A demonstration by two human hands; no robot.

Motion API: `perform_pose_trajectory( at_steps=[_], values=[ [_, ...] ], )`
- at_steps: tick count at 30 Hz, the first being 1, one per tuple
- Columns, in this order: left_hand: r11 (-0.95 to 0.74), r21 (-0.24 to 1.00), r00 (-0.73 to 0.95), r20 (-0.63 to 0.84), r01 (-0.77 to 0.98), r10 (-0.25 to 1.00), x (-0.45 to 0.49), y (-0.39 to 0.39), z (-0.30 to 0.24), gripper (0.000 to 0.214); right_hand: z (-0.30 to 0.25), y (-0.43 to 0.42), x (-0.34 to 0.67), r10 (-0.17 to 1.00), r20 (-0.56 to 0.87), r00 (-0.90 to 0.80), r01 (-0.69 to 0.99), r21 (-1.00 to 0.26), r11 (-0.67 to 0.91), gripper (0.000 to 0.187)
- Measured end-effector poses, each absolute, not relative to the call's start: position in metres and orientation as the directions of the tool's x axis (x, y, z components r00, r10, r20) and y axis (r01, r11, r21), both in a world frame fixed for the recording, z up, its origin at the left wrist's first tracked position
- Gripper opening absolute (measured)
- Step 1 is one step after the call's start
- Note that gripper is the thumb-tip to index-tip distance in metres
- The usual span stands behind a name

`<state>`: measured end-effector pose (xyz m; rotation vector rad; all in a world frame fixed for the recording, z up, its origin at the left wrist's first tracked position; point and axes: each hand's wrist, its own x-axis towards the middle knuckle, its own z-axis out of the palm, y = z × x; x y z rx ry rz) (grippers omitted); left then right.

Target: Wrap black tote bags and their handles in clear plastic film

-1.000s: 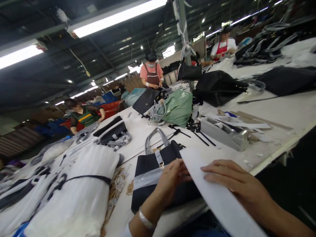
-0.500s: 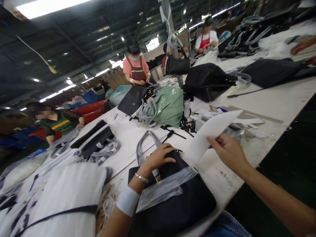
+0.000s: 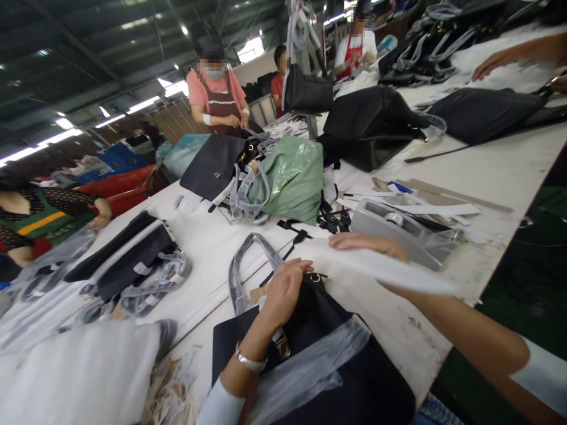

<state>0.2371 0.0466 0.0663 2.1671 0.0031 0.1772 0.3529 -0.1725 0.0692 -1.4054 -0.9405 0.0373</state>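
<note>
A black handbag (image 3: 372,372) lies in front of me, with a clear plastic strip across its front and a plastic-wrapped handle (image 3: 237,271) standing up. My left hand (image 3: 286,289) is closed over the bag's top edge near a gold ring, its fingers close together and the tips partly hidden. To the right of the bag's opening, my right hand (image 3: 374,245) holds a thin white sheet (image 3: 398,273), which is tilted and smeared by motion. The sheet covers part of that hand.
A grey tape dispenser (image 3: 385,227) stands beyond my right hand, near paper strips. A green plastic-wrapped bundle (image 3: 292,177) and black bags (image 3: 372,130) lie farther back. White wrapping (image 3: 84,372) is at left. Co-workers stand around the table; a co-worker's hand (image 3: 500,59) reaches in at right.
My right hand has turned over and moved left toward the bag's opening, swinging the white sheet from upright to nearly flat. My left hand's fingers have drawn together on the bag's edge.
</note>
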Motion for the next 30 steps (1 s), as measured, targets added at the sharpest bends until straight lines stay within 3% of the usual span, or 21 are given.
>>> perform_pose_trajectory(
  at_steps=[3,6,8,10,13,15,19,25,30],
  values=[
    [-0.259,0.965,0.995,-0.01,0.036,0.104,0.241,0.036,0.086,0.045,0.067,-0.171,0.351,0.674,0.626,0.391,0.6,-0.729,0.329,0.018],
    [-0.038,0.992,0.99,-0.119,0.122,0.079,0.247,0.027,0.099,0.04,0.064,-0.171,0.349,0.671,0.581,0.461,0.563,-0.776,0.285,0.021],
    [-0.069,0.992,0.988,-0.094,0.103,0.123,0.251,0.024,0.101,0.038,0.064,-0.173,0.349,0.614,0.442,0.654,0.363,-0.895,0.257,0.029],
    [-0.205,0.978,0.99,0.0,0.029,0.142,0.254,0.023,0.099,0.035,0.066,-0.178,0.35,0.652,0.216,0.727,0.147,-0.976,0.16,0.037],
    [-0.464,0.877,0.992,0.114,-0.125,-0.051,0.256,0.031,0.092,0.032,0.067,-0.182,0.351,0.773,-0.019,0.635,0.059,-0.996,-0.072,0.04],
    [-0.62,0.752,0.973,0.129,-0.221,-0.19,0.255,0.042,0.085,0.034,0.067,-0.18,0.351,0.701,-0.024,0.713,-0.012,-1.0,-0.022,0.036],
    [-0.742,0.567,0.926,0.113,-0.359,-0.361,0.251,0.064,0.064,0.039,0.062,-0.167,0.344,0.399,0.038,0.916,-0.101,-0.941,0.321,0.037],
    [-0.565,0.698,0.892,0.266,-0.439,-0.364,0.249,0.074,0.048,0.032,0.052,-0.144,0.329,0.258,0.059,0.964,-0.021,-0.955,0.296,0.039],
    [-0.493,0.77,0.908,0.273,-0.405,-0.318,0.242,0.074,0.062,0.024,0.061,-0.141,0.325,0.259,0.089,0.962,0.038,-0.98,0.194,0.042]
  ],
)
